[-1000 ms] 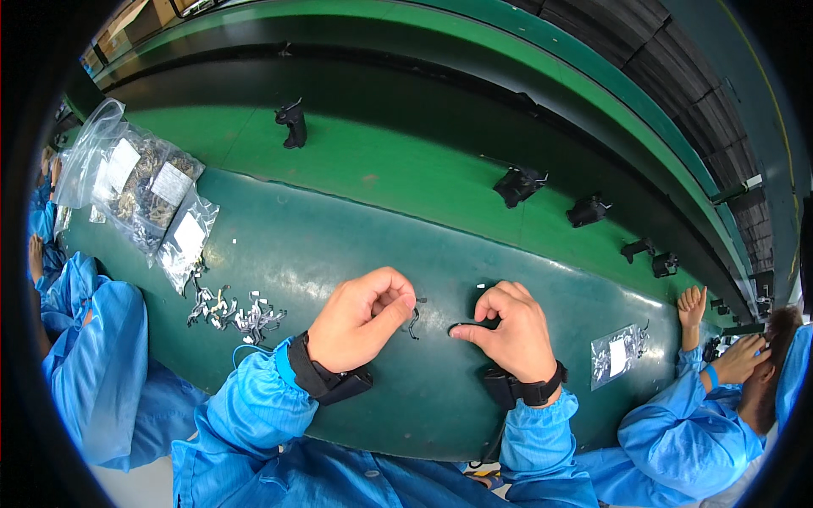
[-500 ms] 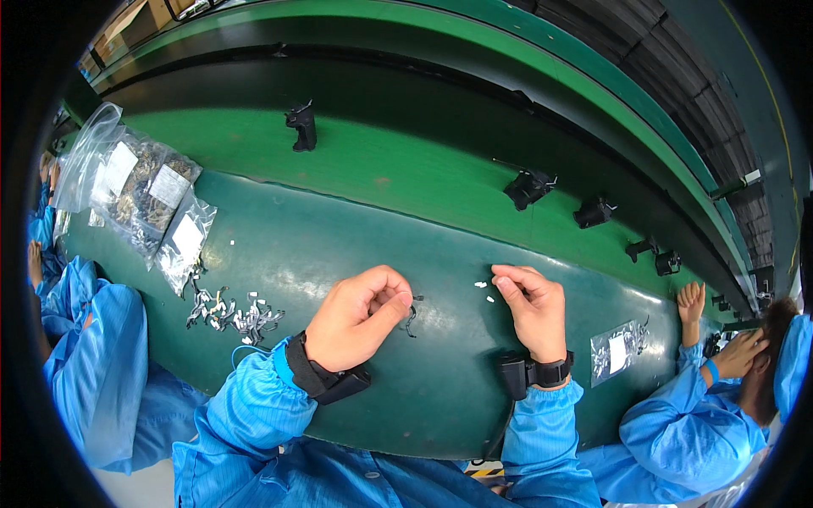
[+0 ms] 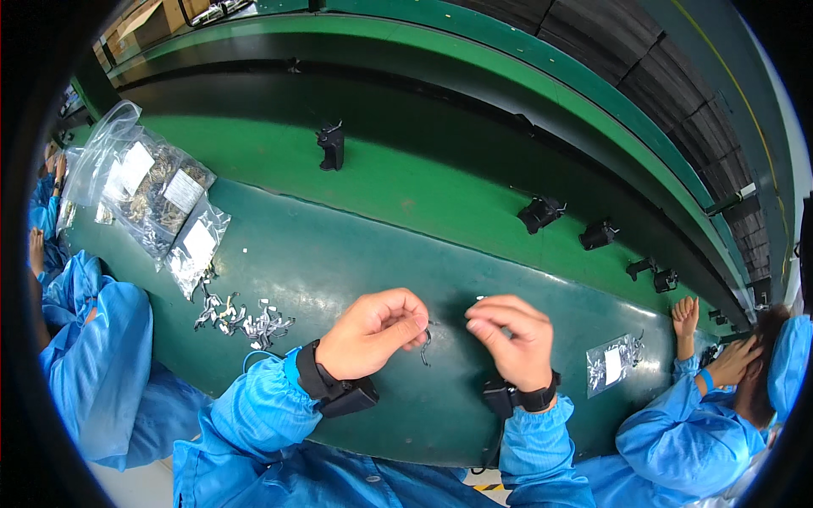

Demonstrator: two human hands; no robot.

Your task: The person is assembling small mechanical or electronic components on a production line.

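Observation:
My left hand (image 3: pixel 373 334) is closed in a pinch above the table. A short, thin black wire (image 3: pixel 426 351) hangs from its fingertips. Just to the right, my right hand (image 3: pixel 518 345) has its thumb and forefinger drawn together; whatever may be between them is too small or hidden to make out. A small white piece (image 3: pixel 480 297) shows on the table behind the right fingertips. Left of my left hand lies a loose pile of short black wires with white ends (image 3: pixel 258 323).
Clear bags of small parts (image 3: pixel 161 195) lie at the far left, a smaller bag (image 3: pixel 613 366) at the right. Several black devices (image 3: pixel 331 148) stand on the green belt (image 3: pixel 423 182) beyond the table edge. Blue-sleeved people sit on both sides; one hand (image 3: pixel 685 315) rests near the right edge.
My right hand has moved left and away from the white pieces, closer to my left hand. The left hand still pinches the wire. The whole view has shifted slightly.

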